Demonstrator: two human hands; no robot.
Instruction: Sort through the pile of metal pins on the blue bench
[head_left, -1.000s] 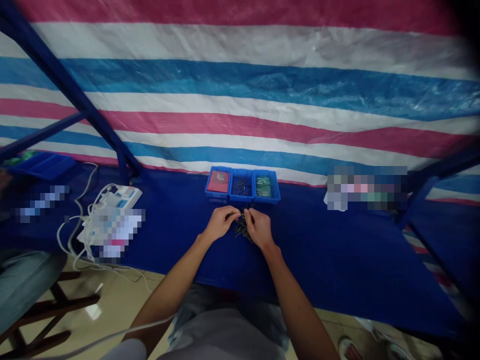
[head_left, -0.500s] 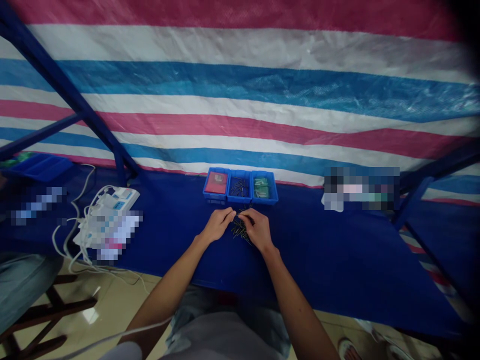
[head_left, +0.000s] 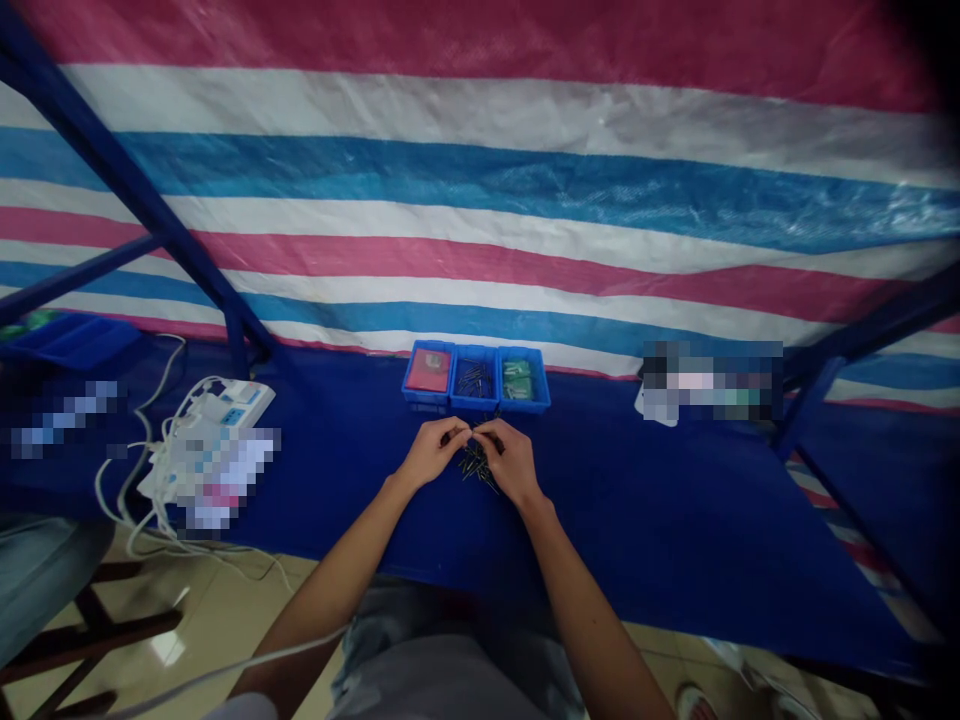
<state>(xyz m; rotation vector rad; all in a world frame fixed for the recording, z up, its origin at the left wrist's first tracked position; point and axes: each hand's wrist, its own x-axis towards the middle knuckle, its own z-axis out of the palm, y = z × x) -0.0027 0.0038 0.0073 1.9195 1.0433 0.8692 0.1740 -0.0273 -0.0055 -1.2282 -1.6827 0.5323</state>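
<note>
My left hand (head_left: 433, 450) and my right hand (head_left: 511, 455) meet fingertip to fingertip over the blue table (head_left: 630, 510). Both are closed in a pinch; whatever sits between the fingertips is too small to make out. Under and between them lies a pile of thin dark screw-like pieces (head_left: 475, 466), partly covered by my right hand. Just beyond stand three joined blue bins: the left bin (head_left: 427, 397) holds a red item, the middle bin (head_left: 474, 402) similar dark thin pieces, and the right bin (head_left: 525, 405) green packets with pale pieces.
A white power strip (head_left: 251, 402) with tangled cables lies on the left, beside blurred-out items. More blurred items sit at the back right near a blue frame post (head_left: 810, 405). A striped sheet (head_left: 450, 230) hangs behind the table. Another person's leg (head_left: 52, 565) shows at left.
My fingertips have drawn closer together, and my left fingers are more curled. The whole view has shifted slightly; the bins and the pile stay in place.
</note>
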